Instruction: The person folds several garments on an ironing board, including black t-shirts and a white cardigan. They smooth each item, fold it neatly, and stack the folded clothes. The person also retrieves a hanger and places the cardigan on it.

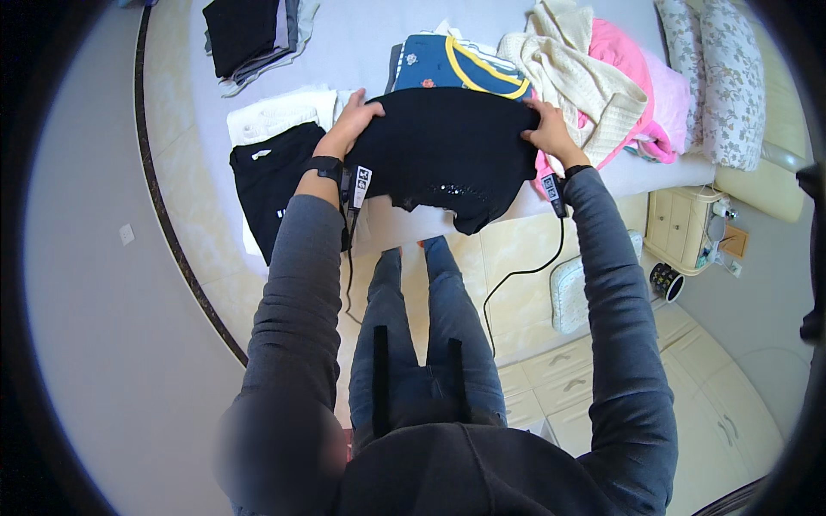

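Note:
A black garment [447,142] with small shiny dots near its lower edge is stretched between my two hands at the near edge of the bed. My left hand [354,120] grips its left side, thumb on top. At its right side my right hand [551,131] is closed on the cloth, fingers partly hidden. The garment's near end hangs over the bed's edge. Just beyond it lies a blue garment [434,62] with yellow trim. Left of my left hand, a black top [280,176] lies by white folded cloth [280,118].
A folded dark stack [245,39] sits at the far left of the bed [361,26]. To the right are a cream knit [559,64], pink bedding [615,52] and patterned pillows [731,86]. A bedside cabinet [675,225] and bin [664,279] stand at right. Cables [525,273] hang from both wrists.

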`<state>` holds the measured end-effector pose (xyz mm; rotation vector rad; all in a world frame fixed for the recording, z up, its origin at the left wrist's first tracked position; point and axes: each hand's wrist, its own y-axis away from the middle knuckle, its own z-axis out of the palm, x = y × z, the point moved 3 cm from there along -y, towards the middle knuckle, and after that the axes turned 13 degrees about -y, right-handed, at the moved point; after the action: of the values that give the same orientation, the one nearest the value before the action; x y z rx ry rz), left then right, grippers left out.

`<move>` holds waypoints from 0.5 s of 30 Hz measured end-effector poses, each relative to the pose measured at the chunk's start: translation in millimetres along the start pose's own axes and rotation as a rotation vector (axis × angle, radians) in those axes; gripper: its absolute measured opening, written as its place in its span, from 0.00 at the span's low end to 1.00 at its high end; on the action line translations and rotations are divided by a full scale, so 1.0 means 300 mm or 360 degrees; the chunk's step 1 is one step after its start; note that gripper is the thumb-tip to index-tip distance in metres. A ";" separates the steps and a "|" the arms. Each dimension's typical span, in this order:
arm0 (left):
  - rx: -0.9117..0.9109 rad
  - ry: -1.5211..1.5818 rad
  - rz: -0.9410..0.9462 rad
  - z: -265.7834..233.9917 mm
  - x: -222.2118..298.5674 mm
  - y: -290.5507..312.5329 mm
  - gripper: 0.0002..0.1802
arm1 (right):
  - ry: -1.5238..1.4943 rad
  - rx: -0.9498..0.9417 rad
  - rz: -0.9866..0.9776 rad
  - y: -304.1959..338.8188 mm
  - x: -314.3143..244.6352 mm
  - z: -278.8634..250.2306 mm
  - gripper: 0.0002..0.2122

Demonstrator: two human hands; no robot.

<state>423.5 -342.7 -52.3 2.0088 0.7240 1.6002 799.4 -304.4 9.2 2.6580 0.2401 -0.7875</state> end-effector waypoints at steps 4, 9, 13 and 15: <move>-0.0028 -0.0973 0.0474 -0.039 0.073 0.063 0.24 | -0.0009 0.0020 0.0004 0.089 -0.072 -0.075 0.15; -0.0052 -0.1119 0.1076 -0.172 0.267 0.575 0.15 | -0.0645 -0.0169 -0.0299 0.458 -0.288 -0.299 0.12; -0.0410 -0.1184 0.1046 -0.241 0.481 0.922 0.11 | -0.0793 -0.0611 0.0045 0.649 -0.406 -0.488 0.08; -0.0415 -0.1233 0.1153 -0.257 0.622 0.974 0.11 | -0.0281 -0.0474 -0.0046 0.619 -0.434 -0.590 0.11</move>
<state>415.0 -436.5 290.2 2.5388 -0.5216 0.9629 826.6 -415.6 273.1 2.2975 0.3225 -0.9119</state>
